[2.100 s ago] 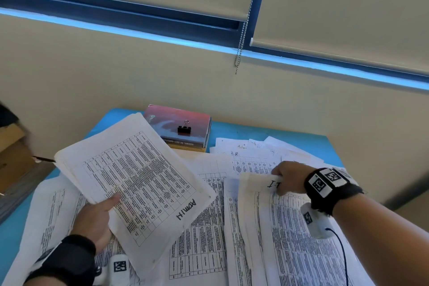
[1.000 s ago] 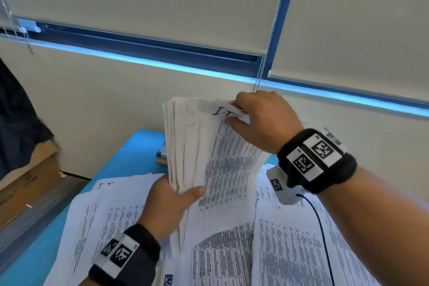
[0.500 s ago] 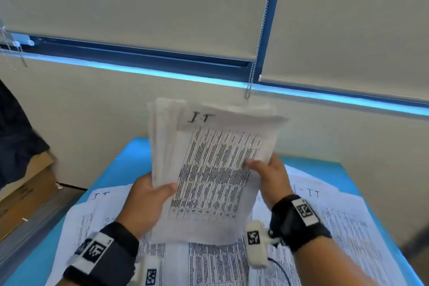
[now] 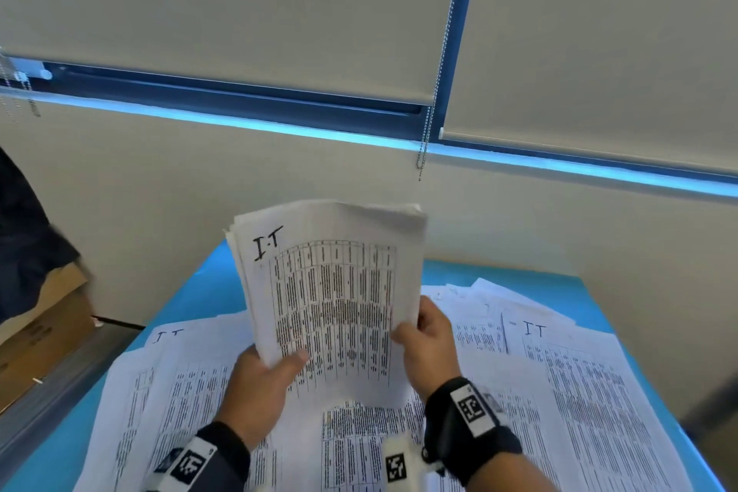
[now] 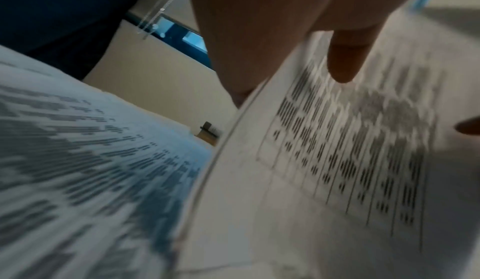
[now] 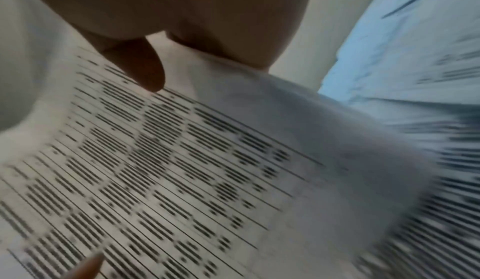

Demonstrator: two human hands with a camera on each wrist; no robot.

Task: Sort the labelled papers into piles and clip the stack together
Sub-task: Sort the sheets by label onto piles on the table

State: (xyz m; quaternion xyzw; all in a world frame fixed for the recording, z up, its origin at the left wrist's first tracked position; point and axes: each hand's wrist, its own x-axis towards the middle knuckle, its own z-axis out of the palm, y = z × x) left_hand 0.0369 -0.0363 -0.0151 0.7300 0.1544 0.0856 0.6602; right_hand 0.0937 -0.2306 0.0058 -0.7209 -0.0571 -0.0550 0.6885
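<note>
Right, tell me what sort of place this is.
Probably an office: roller blinds with a bead chain over a window, printed table sheets marked "IT" across a blue table, and a cardboard box beside it.

The stack of papers (image 4: pixel 331 292) is thin matt white paper, printed with black tables. Beneath it the table (image 4: pixel 499 276) looks smooth blue. Left of the table, a box (image 4: pixel 44 328) is plain brown cardboard.

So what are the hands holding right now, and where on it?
A stack of papers labelled I.T, held upright above the table. The left hand grips its lower left edge; the right hand grips its lower right edge.
</note>
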